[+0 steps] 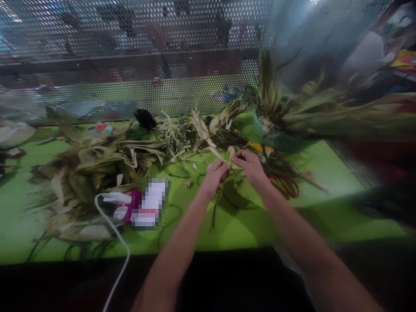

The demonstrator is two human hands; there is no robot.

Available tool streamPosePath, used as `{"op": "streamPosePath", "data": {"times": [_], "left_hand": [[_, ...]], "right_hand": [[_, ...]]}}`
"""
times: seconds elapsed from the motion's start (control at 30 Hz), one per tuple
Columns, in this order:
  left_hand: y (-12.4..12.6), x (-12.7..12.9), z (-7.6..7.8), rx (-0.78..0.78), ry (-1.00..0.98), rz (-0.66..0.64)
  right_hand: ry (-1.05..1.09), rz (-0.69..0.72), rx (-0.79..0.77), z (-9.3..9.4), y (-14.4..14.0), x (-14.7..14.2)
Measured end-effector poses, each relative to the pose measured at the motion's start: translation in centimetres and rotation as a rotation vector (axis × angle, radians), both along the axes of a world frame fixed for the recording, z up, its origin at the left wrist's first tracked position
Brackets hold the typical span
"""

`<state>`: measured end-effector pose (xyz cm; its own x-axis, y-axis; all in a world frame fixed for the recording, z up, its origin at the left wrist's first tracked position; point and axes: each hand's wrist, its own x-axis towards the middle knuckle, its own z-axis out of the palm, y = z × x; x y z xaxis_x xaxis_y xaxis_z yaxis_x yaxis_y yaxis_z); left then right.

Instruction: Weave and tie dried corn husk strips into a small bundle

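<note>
My left hand (213,177) is closed around the lower end of a pale stem wrapped in dried corn husk (215,151), which points away from me and spreads wider at its far end. Just right of it, my right hand (249,165) pinches a short curled husk strip (231,152) against the stem. Dark thin strands (214,208) hang below my left hand over the green tabletop (234,234). Behind my right hand lie a yellow-handled tool (258,147) and scissors with red-orange handles (289,184). The fingertips are small and partly hidden.
A heap of dried husks (94,173) covers the left side. Nearer me are a phone (151,203), a purple object (131,203) and a white cable (125,247). Husk bundles fill a green basket (260,130) at the back right. A perforated metal panel (130,56) stands behind.
</note>
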<state>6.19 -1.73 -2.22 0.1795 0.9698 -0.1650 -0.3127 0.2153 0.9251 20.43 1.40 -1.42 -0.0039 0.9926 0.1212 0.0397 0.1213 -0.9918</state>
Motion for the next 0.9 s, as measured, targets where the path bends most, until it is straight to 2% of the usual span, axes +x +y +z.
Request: {"op": "streamPosePath", "data": {"times": [0.17,0.37,0.5,0.6,0.77,0.9], "left_hand": [[-0.1,0.1,0.2,0.019,-0.046,-0.009],[0.4,-0.3,-0.4,-0.032,-0.091,0.128],[0.6,-0.8,-0.5,-0.036,-0.099,0.123],[0.5,-1.0,-0.3,-0.062,-0.053,0.101],[0.5,-1.0,0.3,-0.100,-0.100,0.184],[0.6,-1.1,0.5,-0.103,-0.169,0.163]], "right_hand": [[0.075,-0.016,-0.011,0.2,-0.1,-0.1],[-0.244,0.212,0.015,0.7,-0.6,0.8],[-0.316,0.281,0.046,0.1,-0.4,0.9],[-0.239,0.274,0.049,0.1,-0.4,0.6],[-0.126,0.231,0.004,0.7,-0.5,0.3],[-0.177,0.185,0.051,0.4,-0.4,0.6]]}}
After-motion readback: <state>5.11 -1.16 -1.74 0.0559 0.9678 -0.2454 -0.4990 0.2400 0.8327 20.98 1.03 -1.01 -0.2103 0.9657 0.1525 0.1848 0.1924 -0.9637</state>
